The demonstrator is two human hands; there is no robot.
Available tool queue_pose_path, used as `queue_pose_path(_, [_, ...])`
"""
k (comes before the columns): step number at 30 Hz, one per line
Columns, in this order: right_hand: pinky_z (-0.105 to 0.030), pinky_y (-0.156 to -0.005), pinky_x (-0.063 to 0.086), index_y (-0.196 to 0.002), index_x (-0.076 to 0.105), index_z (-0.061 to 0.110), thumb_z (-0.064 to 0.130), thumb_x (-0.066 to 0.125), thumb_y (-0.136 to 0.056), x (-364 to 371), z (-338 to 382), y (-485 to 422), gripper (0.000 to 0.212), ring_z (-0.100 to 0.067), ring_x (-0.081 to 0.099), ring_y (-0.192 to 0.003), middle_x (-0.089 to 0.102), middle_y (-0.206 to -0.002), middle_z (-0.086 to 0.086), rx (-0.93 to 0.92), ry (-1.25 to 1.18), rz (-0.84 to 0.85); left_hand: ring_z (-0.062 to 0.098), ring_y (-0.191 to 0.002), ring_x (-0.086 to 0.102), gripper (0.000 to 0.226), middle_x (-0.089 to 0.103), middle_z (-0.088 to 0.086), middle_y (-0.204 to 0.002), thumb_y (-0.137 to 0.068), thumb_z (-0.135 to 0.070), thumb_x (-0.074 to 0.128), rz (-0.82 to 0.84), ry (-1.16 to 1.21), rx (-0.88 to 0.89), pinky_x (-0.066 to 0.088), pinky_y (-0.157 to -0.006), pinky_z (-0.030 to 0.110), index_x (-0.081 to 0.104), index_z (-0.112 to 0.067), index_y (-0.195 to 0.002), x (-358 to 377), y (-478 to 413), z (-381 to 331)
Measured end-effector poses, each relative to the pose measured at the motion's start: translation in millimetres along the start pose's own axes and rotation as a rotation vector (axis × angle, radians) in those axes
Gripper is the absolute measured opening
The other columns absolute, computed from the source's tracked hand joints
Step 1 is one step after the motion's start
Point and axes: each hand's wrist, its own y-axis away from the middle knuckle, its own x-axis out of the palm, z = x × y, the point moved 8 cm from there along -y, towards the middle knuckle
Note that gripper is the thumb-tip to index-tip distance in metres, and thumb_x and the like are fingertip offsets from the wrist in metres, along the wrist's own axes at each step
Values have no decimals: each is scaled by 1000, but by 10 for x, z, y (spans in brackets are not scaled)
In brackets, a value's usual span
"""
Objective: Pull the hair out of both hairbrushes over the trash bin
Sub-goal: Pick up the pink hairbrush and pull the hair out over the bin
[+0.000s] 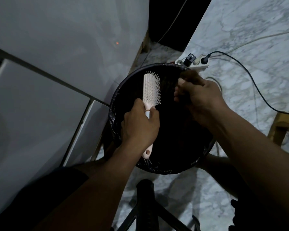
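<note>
My left hand grips the handle of a pale pink hairbrush, bristles turned to the right, over a round black trash bin lined with a dark bag. My right hand is just right of the brush head, above the bin, its fingers curled closed. Dark strands seem to stretch from the bristles toward those fingers, but against the black bin I cannot tell for sure. A second hairbrush is not in view.
A white power strip with plugs and cables lies on the marble floor behind the bin. White cabinet panels stand to the left. A black stool frame sits in front, and a wooden leg at right.
</note>
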Motion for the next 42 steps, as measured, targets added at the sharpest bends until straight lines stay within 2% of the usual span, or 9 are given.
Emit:
queue_pose_path(5, [-32,-52,56,-111,64,0,-8,62,-88,-9,-60,59,24,-24,65,-63,69,-88,-20,18,440,70,5,-56,50,36,52,-10,-65,-99,-36,58,-8,-3,2,31,-50,26,35,-28,-71,-8,-20,0])
queue_pose_path(12, [-29,-75,50,-127,60,15,30,82,-78,-134,-127,37,55,-16,62,-84,65,-103,-2,92,948,95,7,-56,52,34,53,-9,-64,-99,-37,56,-7,28,-4,33,-52,27,38,-27,-72,6,-49,33])
queue_pose_path(17, [-26,-90,49,-143,52,14,40,72,-87,-48,-67,0,64,-12,60,-107,62,-132,-2,-5,655,69,8,-51,50,32,51,-9,-59,-99,-38,57,35,50,48,32,-50,27,42,-24,-74,48,-30,-5])
queue_pose_path(21, [-39,-84,53,-116,68,5,41,69,-90,96,-84,24,44,-14,66,-90,71,-103,-6,44,331,189,7,-44,43,32,46,-9,-51,-97,-36,60,122,124,153,35,-48,27,44,-20,-75,139,13,-103])
queue_pose_path(25, [-50,-78,55,-108,64,-16,48,75,-83,111,-129,53,70,-35,64,-80,65,-107,-41,49,333,222,7,-42,42,33,46,-8,-50,-98,-34,60,158,154,173,35,-47,26,47,-17,-73,180,10,-122])
queue_pose_path(30, [-16,-42,38,-73,62,-2,56,70,-84,42,-48,62,60,-8,49,-37,60,-49,-10,-31,538,147,7,-42,43,37,45,-12,-47,-98,-36,60,144,118,142,32,-46,21,41,-24,-68,183,-4,-81])
queue_pose_path(34, [-16,-39,31,-69,55,9,42,63,-94,32,-20,38,42,-8,36,-36,44,-52,-6,-83,561,113,7,-44,45,36,47,-11,-50,-97,-37,60,117,90,121,34,-48,26,40,-25,-70,152,-13,-40])
queue_pose_path(39, [-31,-62,50,-97,72,0,26,58,-98,-99,-35,-6,30,-25,57,-65,60,-77,-15,46,395,14,11,-54,54,29,57,-7,-65,-99,-37,56,15,78,14,36,-52,26,48,-20,-78,33,-80,49])
queue_pose_path(42, [-22,-55,47,-88,70,2,31,58,-99,-132,-76,-13,33,-14,57,-51,59,-66,-9,57,590,41,9,-55,53,28,56,-8,-65,-99,-37,56,-8,85,-16,34,-51,26,49,-20,-78,7,-90,60])
